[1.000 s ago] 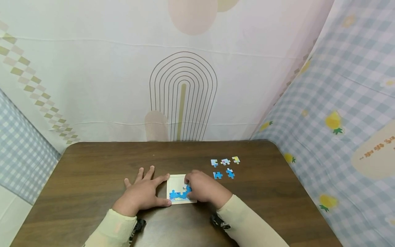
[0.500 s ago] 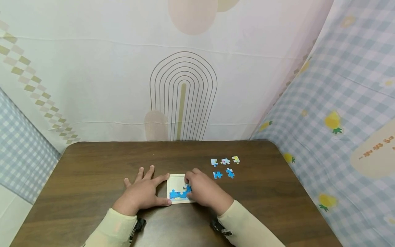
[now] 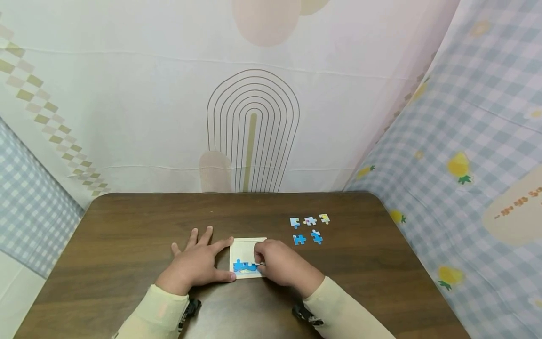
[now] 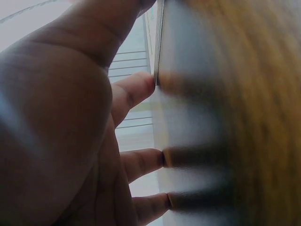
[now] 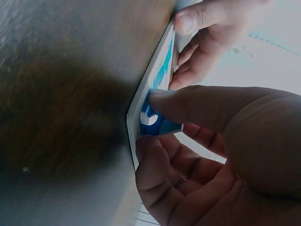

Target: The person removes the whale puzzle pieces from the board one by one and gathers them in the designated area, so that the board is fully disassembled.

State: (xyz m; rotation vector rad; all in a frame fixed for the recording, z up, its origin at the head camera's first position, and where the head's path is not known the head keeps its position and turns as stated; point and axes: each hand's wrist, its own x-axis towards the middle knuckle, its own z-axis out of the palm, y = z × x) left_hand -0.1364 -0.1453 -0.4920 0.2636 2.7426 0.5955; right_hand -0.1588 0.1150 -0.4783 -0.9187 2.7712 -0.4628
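Note:
A small square puzzle tray [image 3: 242, 248] with a pale wooden rim lies near the table's front. Joined blue puzzle pieces [image 3: 243, 267] fill its lower part. My left hand [image 3: 190, 267] lies spread to the left, its thumb and index finger touching the tray's left edge. At the tray's right side, my right hand [image 3: 282, 263] pinches a blue puzzle piece [image 5: 164, 126] with a white patch between thumb and fingers. In the right wrist view that piece is tilted up at the tray's near corner; the head view mostly hides it behind the fingers.
Several loose puzzle pieces [image 3: 310, 221] lie in two rows on the brown table [image 3: 364, 273], right of and beyond the tray. A patterned cloth [image 3: 161, 117] hangs at the table's back, and a checked cloth [image 3: 461, 117] runs along the right side.
My right fingers have curled in closer, and the blue piece under them, seen from above before, is now mostly hidden. My left hand and the loose pieces have stayed put.

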